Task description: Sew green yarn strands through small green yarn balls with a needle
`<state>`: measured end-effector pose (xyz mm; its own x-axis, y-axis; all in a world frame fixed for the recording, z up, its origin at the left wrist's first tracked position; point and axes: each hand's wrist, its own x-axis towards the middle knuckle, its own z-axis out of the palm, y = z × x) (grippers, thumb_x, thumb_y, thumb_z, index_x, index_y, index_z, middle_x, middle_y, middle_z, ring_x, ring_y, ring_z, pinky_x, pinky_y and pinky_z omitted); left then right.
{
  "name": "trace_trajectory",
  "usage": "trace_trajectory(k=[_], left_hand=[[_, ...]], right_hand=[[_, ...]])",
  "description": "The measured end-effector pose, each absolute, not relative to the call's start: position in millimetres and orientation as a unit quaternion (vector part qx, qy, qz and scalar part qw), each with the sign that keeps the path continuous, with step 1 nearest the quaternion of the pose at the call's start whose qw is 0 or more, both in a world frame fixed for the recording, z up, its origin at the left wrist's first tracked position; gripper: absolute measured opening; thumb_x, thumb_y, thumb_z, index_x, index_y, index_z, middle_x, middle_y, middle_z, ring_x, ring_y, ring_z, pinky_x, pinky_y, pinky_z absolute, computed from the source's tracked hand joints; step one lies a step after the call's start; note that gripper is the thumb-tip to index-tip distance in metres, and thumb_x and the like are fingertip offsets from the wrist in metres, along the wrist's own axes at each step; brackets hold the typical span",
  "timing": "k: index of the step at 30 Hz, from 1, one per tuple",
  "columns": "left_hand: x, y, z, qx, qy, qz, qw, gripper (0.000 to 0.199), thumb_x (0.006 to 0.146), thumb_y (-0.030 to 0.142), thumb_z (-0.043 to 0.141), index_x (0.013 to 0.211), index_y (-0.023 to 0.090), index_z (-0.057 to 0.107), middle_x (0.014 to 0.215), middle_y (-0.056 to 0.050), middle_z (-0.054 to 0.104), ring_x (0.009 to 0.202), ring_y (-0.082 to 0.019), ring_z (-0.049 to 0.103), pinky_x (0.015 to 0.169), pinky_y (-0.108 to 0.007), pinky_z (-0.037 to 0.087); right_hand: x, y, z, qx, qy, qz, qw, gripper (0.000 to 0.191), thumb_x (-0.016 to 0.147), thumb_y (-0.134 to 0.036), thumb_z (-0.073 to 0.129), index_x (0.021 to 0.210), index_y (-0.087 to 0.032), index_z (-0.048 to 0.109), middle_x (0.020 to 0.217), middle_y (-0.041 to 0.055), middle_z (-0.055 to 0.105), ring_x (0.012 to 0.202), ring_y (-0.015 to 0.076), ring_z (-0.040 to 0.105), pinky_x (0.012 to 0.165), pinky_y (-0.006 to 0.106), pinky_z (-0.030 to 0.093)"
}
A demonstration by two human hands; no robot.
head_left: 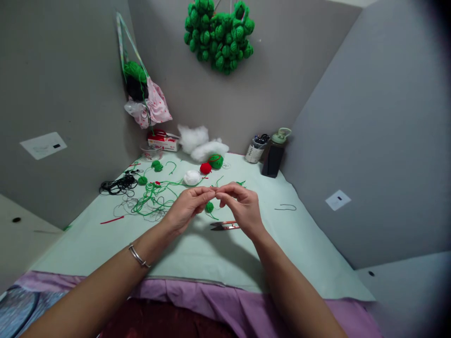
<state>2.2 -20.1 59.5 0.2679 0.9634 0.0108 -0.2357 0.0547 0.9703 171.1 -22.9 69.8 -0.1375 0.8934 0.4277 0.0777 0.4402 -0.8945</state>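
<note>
My left hand point(190, 204) and my right hand point(243, 206) meet fingertip to fingertip above the table, each in a pinch. What they pinch is too small to make out; a trace of red shows at the fingertips. Just below the fingers is a small green yarn ball point(209, 207) with a loose tail; whether it hangs or lies on the table I cannot tell. Thread snips point(225, 226) with orange handles lie under my right hand, partly hidden by it. Beyond my hands sit a white yarn ball point(192, 177), a red yarn ball point(206, 168) and a larger green yarn ball point(216, 161).
Tangled green yarn point(151, 197) and black cord point(121, 184) spread on the left. White stuffing point(200, 143) lies against the back wall. A dark bottle point(273, 157) and a pen-filled can point(254, 152) stand back right. A green bobbled piece point(221, 40) hangs above.
</note>
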Motion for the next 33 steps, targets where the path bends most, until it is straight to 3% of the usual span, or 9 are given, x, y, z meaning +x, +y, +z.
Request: trace_trajectory(k=[4, 6, 11, 16, 19, 22, 25, 28, 33], left_hand=[[-0.8, -19.8, 60.7, 0.529, 0.387, 0.464, 0.597, 0.03, 0.076, 0.044, 0.079, 0.077, 0.015, 0.072, 0.09, -0.004, 0.068, 0.052, -0.005, 0.027, 0.05, -0.025, 0.021], [-2.7, -19.6, 60.1, 0.569, 0.398, 0.468, 0.547, 0.025, 0.077, 0.039, 0.078, 0.073, 0.015, 0.072, 0.106, -0.006, 0.071, 0.057, -0.007, 0.04, 0.054, -0.025, 0.03], [-2.1, -21.0, 52.1, 0.683, 0.394, 0.489, 0.372, 0.012, 0.082, 0.029, 0.072, 0.075, 0.019, 0.075, 0.11, -0.009, 0.069, 0.092, -0.018, 0.061, 0.076, -0.028, 0.046], [2.1, -20.8, 50.2, 0.601, 0.407, 0.497, 0.475, 0.017, 0.081, 0.034, 0.075, 0.078, 0.018, 0.073, 0.114, -0.007, 0.07, 0.075, -0.012, 0.055, 0.066, -0.026, 0.041], [2.6, -17.7, 51.3, 0.51, 0.406, 0.525, 0.547, 0.023, 0.078, 0.038, 0.078, 0.08, 0.017, 0.069, 0.121, -0.005, 0.069, 0.064, -0.007, 0.047, 0.058, -0.024, 0.035], [3.5, -14.4, 48.1, 0.485, 0.373, 0.553, 0.566, 0.023, 0.077, 0.037, 0.079, 0.079, 0.017, 0.068, 0.118, -0.004, 0.069, 0.083, -0.011, 0.057, 0.074, -0.023, 0.043], [5.2, -12.3, 43.0, 0.486, 0.359, 0.563, 0.564, 0.022, 0.078, 0.036, 0.08, 0.081, 0.018, 0.068, 0.097, -0.002, 0.069, 0.094, -0.015, 0.06, 0.086, -0.026, 0.044], [5.1, -9.4, 42.8, 0.492, 0.361, 0.549, 0.571, 0.024, 0.078, 0.039, 0.079, 0.082, 0.018, 0.067, 0.084, 0.0, 0.066, 0.081, -0.015, 0.058, 0.077, -0.027, 0.045], [0.2, -1.3, 53.7, 0.545, 0.352, 0.523, 0.553, 0.027, 0.078, 0.039, 0.079, 0.087, 0.017, 0.068, 0.1, -0.004, 0.068, 0.097, -0.019, 0.06, 0.092, -0.031, 0.045]], right_hand=[[172.8, -20.8, 69.3, -0.384, -0.656, 0.377, 0.53, 0.017, 0.083, -0.035, 0.076, 0.077, -0.02, 0.071, 0.075, 0.0016, 0.069, 0.061, 0.0145, 0.062, 0.066, 0.03, 0.053], [174.0, -19.8, 67.5, -0.386, -0.672, 0.363, 0.518, 0.017, 0.085, -0.035, 0.075, 0.077, -0.021, 0.071, 0.075, 0.0015, 0.069, 0.06, 0.0142, 0.061, 0.065, 0.03, 0.051], [169.9, -22.4, 63.0, -0.392, -0.727, 0.283, 0.487, 0.019, 0.089, -0.037, 0.071, 0.077, -0.021, 0.071, 0.079, 0.0031, 0.067, 0.066, 0.0154, 0.061, 0.068, 0.03, 0.05], [173.9, -18.1, 65.5, -0.383, -0.632, 0.365, 0.566, 0.024, 0.093, -0.043, 0.065, 0.089, -0.02, 0.069, 0.08, 0.002, 0.069, 0.057, 0.0121, 0.057, 0.061, 0.028, 0.049], [182.2, -10.2, 64.7, -0.38, -0.602, 0.438, 0.549, 0.027, 0.09, -0.044, 0.068, 0.09, -0.017, 0.071, 0.08, 0.002, 0.069, 0.053, 0.0094, 0.054, 0.057, 0.026, 0.045], [182.2, -8.7, 61.4, -0.341, -0.607, 0.529, 0.485, 0.023, 0.087, -0.039, 0.072, 0.098, -0.019, 0.075, 0.098, 0.0045, 0.073, 0.057, 0.0082, 0.055, 0.062, 0.027, 0.049], [173.3, -14.3, 59.1, -0.286, -0.604, 0.595, 0.446, 0.039, 0.085, -0.034, 0.074, 0.123, -0.025, 0.069, 0.122, 0.0059, 0.07, 0.067, 0.0104, 0.063, 0.075, 0.032, 0.054], [165.5, -17.7, 57.2, -0.281, -0.586, 0.618, 0.443, 0.048, 0.083, -0.034, 0.077, 0.129, -0.026, 0.065, 0.105, 0.0037, 0.073, 0.075, 0.0144, 0.068, 0.079, 0.033, 0.055], [164.2, -13.3, 53.3, -0.331, -0.56, 0.578, 0.493, 0.026, 0.08, -0.038, 0.079, 0.092, -0.017, 0.071, 0.072, 0.0013, 0.071, 0.062, 0.0133, 0.065, 0.063, 0.028, 0.053]])
